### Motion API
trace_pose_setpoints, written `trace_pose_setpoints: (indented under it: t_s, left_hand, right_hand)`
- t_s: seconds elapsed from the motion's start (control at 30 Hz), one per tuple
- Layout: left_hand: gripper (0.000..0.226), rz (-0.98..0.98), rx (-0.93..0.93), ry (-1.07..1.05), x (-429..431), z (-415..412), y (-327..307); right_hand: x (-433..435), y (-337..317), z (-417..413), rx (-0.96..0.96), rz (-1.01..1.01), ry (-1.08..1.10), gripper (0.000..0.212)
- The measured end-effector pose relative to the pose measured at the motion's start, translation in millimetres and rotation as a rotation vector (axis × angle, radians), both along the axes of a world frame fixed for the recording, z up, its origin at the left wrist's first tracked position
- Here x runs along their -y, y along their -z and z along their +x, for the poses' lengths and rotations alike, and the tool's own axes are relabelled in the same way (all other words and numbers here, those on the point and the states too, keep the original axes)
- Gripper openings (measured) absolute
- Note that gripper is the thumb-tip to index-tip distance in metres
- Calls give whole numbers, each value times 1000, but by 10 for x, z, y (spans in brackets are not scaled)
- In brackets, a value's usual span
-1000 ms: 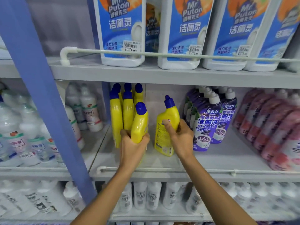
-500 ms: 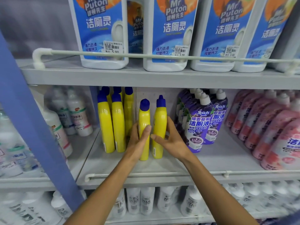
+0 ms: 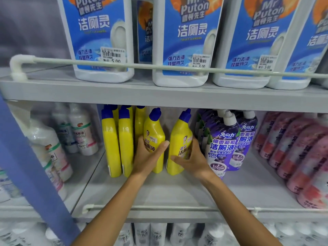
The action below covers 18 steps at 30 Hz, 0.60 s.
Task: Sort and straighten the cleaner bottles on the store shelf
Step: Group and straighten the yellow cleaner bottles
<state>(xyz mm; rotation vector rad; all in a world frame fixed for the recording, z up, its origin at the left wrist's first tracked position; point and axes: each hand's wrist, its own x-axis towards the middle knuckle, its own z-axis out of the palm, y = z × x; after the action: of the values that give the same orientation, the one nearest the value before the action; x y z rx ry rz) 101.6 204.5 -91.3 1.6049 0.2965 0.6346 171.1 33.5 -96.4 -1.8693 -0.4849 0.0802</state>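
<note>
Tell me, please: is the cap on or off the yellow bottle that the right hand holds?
On. A blue cap sits on the neck of the yellow bottle that the right hand grips.

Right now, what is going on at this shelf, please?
A person is arranging cleaner bottles on the middle shelf. The left hand grips the first yellow bottle, and the right hand grips the second yellow bottle beside it, with a gap between them. Both labels face front. They sit between the row of yellow bottles on the left and the purple bottles on the right.
</note>
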Motion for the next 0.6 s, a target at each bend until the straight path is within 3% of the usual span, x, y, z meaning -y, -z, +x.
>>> trace_pose_setpoints:
  t_s: [0.1, 0.23, 0.43, 0.6]
  left_hand:
    - [67, -9, -4, 96, -49, -21, 66]
    - [72, 14, -20, 70, -98, 108, 79]
    - [55, 47, -37, -114, 15, 412, 6]
    - [61, 60, -16, -155, 68, 605, 48]
  right_hand:
    - [-44, 14, -19, 33, -36, 139, 95]
    - [-229, 38, -2, 95, 15, 263, 77]
    - [-362, 42, 272, 130, 69, 281, 72]
    - [-411, 82, 422, 126, 78, 308, 80]
